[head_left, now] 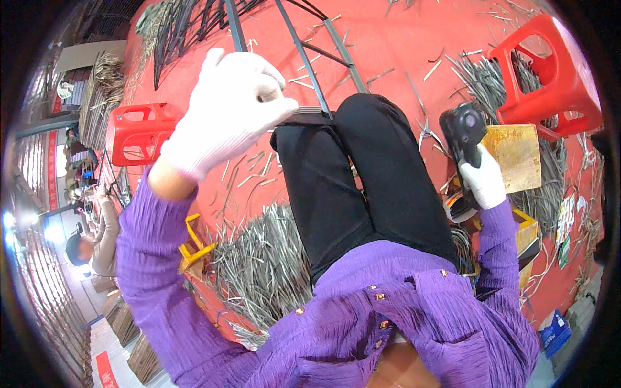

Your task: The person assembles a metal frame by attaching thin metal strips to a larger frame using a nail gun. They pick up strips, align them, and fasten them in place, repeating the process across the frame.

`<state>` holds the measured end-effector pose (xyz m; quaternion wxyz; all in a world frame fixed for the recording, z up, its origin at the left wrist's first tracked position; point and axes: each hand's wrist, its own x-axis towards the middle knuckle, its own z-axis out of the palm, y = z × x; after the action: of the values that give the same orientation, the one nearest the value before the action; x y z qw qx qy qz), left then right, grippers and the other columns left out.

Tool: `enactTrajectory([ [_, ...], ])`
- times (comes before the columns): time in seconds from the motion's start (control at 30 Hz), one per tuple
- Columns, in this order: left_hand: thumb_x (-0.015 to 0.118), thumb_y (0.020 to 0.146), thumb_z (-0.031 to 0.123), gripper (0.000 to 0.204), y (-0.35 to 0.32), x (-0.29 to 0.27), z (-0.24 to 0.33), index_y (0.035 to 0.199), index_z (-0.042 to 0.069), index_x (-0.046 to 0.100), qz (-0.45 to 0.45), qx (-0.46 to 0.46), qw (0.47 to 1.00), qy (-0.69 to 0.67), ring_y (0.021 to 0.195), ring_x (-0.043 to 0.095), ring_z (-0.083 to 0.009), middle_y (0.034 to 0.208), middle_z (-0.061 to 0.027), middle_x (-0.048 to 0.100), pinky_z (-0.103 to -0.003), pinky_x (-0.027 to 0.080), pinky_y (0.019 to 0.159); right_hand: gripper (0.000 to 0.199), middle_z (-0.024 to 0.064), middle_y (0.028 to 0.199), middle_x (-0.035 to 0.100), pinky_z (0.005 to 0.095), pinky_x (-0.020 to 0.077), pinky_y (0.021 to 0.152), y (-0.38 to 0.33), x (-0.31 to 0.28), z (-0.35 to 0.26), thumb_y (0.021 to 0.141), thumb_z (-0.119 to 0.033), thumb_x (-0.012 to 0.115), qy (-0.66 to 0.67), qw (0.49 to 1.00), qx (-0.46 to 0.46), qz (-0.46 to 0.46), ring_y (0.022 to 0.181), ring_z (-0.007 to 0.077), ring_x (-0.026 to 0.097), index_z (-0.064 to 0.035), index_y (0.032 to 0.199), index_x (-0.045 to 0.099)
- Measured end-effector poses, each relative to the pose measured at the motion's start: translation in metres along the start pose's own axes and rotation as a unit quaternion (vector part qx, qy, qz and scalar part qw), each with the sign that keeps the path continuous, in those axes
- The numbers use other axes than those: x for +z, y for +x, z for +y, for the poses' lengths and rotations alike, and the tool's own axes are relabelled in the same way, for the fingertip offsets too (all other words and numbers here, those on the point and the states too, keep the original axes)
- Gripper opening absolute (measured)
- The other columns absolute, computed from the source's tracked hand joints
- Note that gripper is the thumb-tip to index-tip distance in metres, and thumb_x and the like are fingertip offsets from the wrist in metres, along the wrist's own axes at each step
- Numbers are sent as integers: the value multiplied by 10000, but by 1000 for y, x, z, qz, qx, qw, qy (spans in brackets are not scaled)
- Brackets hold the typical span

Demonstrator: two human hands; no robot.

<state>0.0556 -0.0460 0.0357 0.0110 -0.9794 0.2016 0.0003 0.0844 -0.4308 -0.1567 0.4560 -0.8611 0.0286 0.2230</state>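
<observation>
My left hand (236,97), in a white knitted glove, is raised above my left knee with its fingers pinched together. Thumb and fingertips close on the end of a flat grey strip (312,110), which lies by the bars of a dark metal frame (304,58) in front of my knees. Off to my right, my right hand (484,178), gloved in white too, is wrapped round the handle of a black handheld power tool (462,126). That tool points away from me, beside a wooden board (514,158); its exact kind is unclear.
Red plastic stools (141,132) stand at left and at far right. Bundles of grey strips (259,265) lie by my left thigh and behind the right stool. Pliers (425,132) and scraps rest on the red floor (401,45). Another person (100,242) sits at far left.
</observation>
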Motion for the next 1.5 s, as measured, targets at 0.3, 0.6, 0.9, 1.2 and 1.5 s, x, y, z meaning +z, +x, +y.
enactTrajectory([
  [0.3, 595, 796, 361, 263, 47, 16, -3, 675, 146, 685, -377, -112, 917, 64, 743, 575, -182, 660, 36, 647, -412, 269, 870, 130, 15, 565, 525, 256, 385, 469, -6, -27, -49, 856, -135, 626, 284, 951, -7, -121, 460, 101, 485, -49, 838, 530],
  [0.6, 603, 791, 238, 121, 66, 23, 5, 808, 249, 722, -436, -118, 874, 179, 785, 646, -171, 780, 64, 692, -456, 341, 818, 133, 29, 614, 508, 304, 464, 499, -4, 22, -63, 861, -131, 598, 501, 786, 52, -360, 472, 122, 492, -45, 892, 501],
  [0.9, 593, 811, 343, 209, 72, 21, 8, 713, 212, 722, -445, -144, 871, 153, 706, 625, -137, 724, 61, 685, -435, 283, 889, 119, 34, 655, 533, 326, 490, 491, 11, 63, -76, 875, -140, 592, 549, 720, 56, -420, 487, 136, 516, -61, 855, 505],
  [1.2, 598, 771, 400, 286, 75, 19, 10, 672, 158, 714, -423, -141, 889, 105, 641, 604, -157, 644, 43, 657, -426, 274, 894, 118, 35, 661, 540, 324, 493, 488, 16, 71, -77, 883, -144, 598, 561, 705, 65, -430, 486, 139, 519, -62, 860, 516],
  [1.5, 605, 751, 403, 290, 77, 21, 10, 664, 148, 711, -404, -177, 894, 82, 611, 597, -157, 610, 19, 651, -412, 271, 927, 121, 34, 659, 544, 316, 492, 488, 16, 72, -78, 874, -151, 601, 549, 713, 54, -433, 485, 137, 522, -63, 837, 525],
])
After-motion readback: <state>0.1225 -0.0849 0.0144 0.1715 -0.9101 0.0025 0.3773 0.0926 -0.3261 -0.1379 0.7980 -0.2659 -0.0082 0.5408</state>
